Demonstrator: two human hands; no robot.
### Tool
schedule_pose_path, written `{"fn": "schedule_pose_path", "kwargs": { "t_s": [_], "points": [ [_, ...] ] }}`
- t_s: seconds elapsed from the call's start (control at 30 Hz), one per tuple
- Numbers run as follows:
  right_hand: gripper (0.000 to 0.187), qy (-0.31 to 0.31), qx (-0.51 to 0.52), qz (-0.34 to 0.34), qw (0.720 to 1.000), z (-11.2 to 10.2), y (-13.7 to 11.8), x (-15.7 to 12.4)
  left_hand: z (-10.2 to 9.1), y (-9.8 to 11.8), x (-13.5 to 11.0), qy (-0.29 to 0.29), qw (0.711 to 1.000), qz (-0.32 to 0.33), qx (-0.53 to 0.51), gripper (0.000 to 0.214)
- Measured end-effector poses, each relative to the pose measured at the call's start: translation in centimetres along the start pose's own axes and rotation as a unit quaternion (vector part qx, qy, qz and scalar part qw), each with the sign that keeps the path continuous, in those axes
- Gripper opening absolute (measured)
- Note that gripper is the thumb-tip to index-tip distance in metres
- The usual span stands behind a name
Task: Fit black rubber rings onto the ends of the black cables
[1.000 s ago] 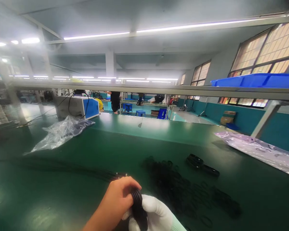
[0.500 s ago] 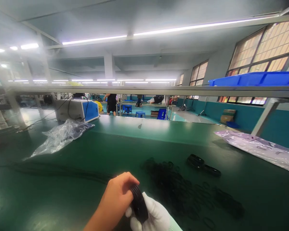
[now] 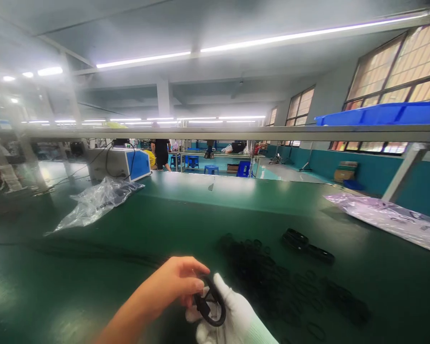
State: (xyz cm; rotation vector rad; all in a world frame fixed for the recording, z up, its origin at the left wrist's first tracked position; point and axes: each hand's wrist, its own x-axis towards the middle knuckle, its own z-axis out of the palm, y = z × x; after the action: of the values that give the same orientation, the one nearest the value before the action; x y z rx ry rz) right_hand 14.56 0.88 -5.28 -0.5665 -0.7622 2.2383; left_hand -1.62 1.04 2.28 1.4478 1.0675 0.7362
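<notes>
A coiled black cable is held low in the middle of the view, its open loop turned toward me. My right hand, in a white glove, wraps the coil from the right and below, with the thumb pointing up. From the left, my bare left hand grips the upper left of the coil between thumb and fingers. A darker piece crosses the loop's inside; its kind is hard to make out. Right of my hands, a pile of small black rings lies on the green tabletop.
Long black cables stretch leftward over the table. A clear plastic bag, a grey-blue machine, two glossy black coiled bundles and a plastic-wrapped sheet lie around. A shelf bar crosses ahead, carrying a blue tray. A person stands beyond.
The coil has turned from edge-on to face-on, showing its open middle. My left hand's fingers have shifted along its top. The distant person has moved slightly.
</notes>
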Motion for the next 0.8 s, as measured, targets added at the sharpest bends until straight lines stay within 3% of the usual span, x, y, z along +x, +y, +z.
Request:
{"fn": "schedule_pose_path", "kwargs": {
  "t_s": [0.07,0.13,0.2,0.3,0.4,0.57,0.7,0.8],
  "points": [
    [0.055,0.063,-0.126,-0.068,0.988,0.8,-0.2,-0.3,0.2,-0.6,0.7,0.034,0.999,-0.018,0.016,0.033],
    [0.059,0.107,-0.249,-0.132,0.953,1.3,-0.4,-0.7,0.6,-1.2,1.3,0.069,0.997,-0.019,0.034,0.029],
    [0.06,0.107,-0.296,-0.145,0.938,1.4,-0.5,-1.0,1.1,-1.8,1.5,0.101,0.994,-0.013,0.031,0.027],
    [0.044,0.049,-0.233,-0.141,0.961,1.2,-0.6,-1.4,1.5,-2.4,1.0,0.127,0.992,-0.01,0.01,0.027],
    [0.045,-0.014,-0.206,-0.122,0.971,1.2,-0.7,-1.6,2.1,-3.1,-0.1,0.093,0.995,-0.009,-0.033,0.025],
    [0.048,-0.006,-0.233,-0.104,0.967,1.7,-0.6,-1.8,2.9,-4.5,-1.1,0.054,0.991,0.015,-0.123,0.024],
    [0.043,-0.055,-0.185,-0.073,0.979,1.5,-0.4,-1.9,3.0,-5.1,-0.9,0.033,0.991,0.036,-0.122,0.019],
    [0.043,-0.028,-0.194,-0.072,0.978,1.3,-0.5,-1.9,3.1,-5.0,-0.6,0.048,0.993,0.032,-0.102,0.019]
  ]
}}
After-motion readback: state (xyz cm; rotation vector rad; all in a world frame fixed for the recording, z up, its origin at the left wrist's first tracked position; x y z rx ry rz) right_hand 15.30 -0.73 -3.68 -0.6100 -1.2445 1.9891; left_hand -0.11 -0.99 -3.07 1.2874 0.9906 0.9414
